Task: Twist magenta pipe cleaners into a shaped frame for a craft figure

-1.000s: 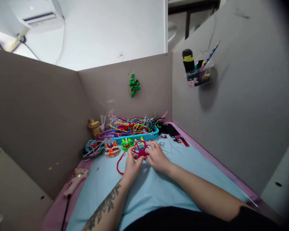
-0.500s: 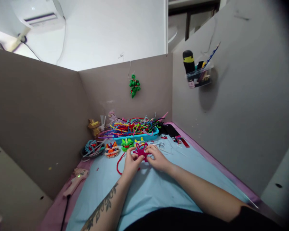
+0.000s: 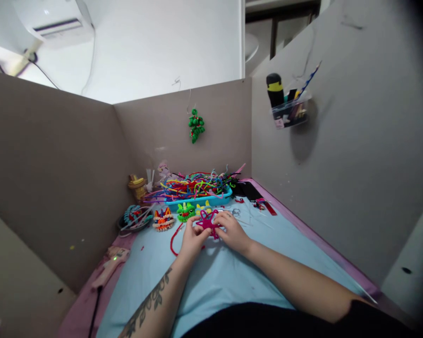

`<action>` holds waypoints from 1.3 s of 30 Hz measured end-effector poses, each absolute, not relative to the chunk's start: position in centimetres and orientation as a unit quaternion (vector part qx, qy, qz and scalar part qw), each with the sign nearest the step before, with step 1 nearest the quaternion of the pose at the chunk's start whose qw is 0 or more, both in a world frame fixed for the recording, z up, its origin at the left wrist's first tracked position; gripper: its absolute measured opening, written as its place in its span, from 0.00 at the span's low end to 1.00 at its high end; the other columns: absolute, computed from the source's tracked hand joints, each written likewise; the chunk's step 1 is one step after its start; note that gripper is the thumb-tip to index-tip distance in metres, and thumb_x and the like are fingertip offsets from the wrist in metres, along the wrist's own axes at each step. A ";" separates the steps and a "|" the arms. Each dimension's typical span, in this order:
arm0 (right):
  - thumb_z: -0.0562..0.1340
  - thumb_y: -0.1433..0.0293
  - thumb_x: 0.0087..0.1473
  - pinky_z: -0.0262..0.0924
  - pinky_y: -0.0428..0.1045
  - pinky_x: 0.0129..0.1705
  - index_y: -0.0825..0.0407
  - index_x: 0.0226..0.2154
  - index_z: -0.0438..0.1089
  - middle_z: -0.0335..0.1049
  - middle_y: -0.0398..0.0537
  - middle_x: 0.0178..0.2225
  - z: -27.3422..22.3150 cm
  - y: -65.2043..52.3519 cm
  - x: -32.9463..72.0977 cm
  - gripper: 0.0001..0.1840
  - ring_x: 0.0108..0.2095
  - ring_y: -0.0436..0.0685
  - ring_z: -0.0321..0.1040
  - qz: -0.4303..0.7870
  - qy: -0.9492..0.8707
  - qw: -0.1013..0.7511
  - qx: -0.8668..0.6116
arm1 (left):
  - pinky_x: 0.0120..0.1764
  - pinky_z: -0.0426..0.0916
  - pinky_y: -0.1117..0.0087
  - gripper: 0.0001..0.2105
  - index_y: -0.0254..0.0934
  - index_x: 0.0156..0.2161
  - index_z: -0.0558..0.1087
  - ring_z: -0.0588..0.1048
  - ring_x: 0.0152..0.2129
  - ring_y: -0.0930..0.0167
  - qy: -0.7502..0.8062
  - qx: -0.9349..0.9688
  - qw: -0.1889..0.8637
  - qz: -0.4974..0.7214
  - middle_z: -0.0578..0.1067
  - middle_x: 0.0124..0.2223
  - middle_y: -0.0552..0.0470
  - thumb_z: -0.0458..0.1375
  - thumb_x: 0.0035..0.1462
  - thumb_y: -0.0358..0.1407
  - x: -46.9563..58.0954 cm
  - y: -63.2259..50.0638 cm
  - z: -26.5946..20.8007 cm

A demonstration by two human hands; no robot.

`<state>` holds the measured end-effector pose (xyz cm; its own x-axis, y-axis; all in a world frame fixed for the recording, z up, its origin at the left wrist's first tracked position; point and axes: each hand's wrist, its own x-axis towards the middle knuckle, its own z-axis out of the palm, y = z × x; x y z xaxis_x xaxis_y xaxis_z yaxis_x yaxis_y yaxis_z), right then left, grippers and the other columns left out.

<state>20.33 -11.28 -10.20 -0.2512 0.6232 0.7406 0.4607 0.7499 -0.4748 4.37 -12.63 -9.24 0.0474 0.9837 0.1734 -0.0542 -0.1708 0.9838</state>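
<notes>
A magenta pipe-cleaner flower (image 3: 207, 225) with looped petals is held just above the blue cloth, between both hands. My left hand (image 3: 193, 234) pinches its left and lower side with thumb and fingers. On the other side, my right hand (image 3: 231, 231) has its fingers closed on the right petals. Beneath and left of the left hand, a red pipe cleaner (image 3: 174, 240) curves over the cloth. Right behind the flower sit a green pipe-cleaner animal head (image 3: 186, 212) and a yellow and blue one (image 3: 203, 207), partly covered. An orange and white one (image 3: 163, 219) stands to their left.
A blue tray (image 3: 216, 201) heaped with colourful pipe cleaners stands at the back. Scissors (image 3: 236, 212) lie behind my right hand. At left are a dark bowl (image 3: 137, 224) and a pink glue gun (image 3: 109, 272). A clear tool box (image 3: 291, 116) hangs on the right panel.
The flower has tilted slightly in my fingers, with its petals showing a little more upright. Both hands stay in nearly the same place, and the camera view has shifted slightly.
</notes>
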 end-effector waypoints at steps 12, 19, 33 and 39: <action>0.57 0.77 0.48 0.57 0.54 0.43 0.50 0.31 0.69 0.66 0.48 0.33 -10.2 -11.3 20.4 0.08 0.39 0.57 0.61 0.065 -0.794 0.499 -0.340 | 0.21 0.55 0.79 0.25 0.37 0.40 0.60 0.64 0.14 0.79 0.428 0.508 0.516 0.541 0.65 0.18 0.65 0.66 0.36 0.38 4.3 -12.8 -9.1; 0.57 0.73 0.51 0.54 0.56 0.45 0.50 0.35 0.69 0.68 0.50 0.35 -9.7 -11.3 20.8 0.07 0.40 0.59 0.60 -0.002 -0.831 0.439 -0.342 | 0.24 0.59 0.77 0.27 0.36 0.41 0.60 0.67 0.16 0.77 0.431 0.479 0.546 0.535 0.68 0.19 0.62 0.67 0.35 0.37 4.4 -13.0 -8.8; 0.59 0.76 0.47 0.57 0.50 0.40 0.51 0.27 0.69 0.68 0.45 0.28 -10.4 -11.2 20.3 0.05 0.35 0.55 0.63 0.118 -0.775 0.523 -0.335 | 0.22 0.55 0.78 0.19 0.38 0.40 0.58 0.63 0.16 0.78 0.419 0.599 0.424 0.535 0.63 0.19 0.65 0.61 0.43 0.36 4.3 -12.9 -9.1; 0.59 0.73 0.46 0.56 0.49 0.38 0.52 0.23 0.68 0.67 0.44 0.26 -10.3 -11.2 19.8 0.03 0.33 0.54 0.63 0.211 -0.725 0.537 -0.375 | 0.24 0.56 0.77 0.18 0.38 0.40 0.58 0.64 0.17 0.77 0.432 0.617 0.387 0.532 0.64 0.19 0.63 0.61 0.45 0.36 4.4 -13.1 -8.9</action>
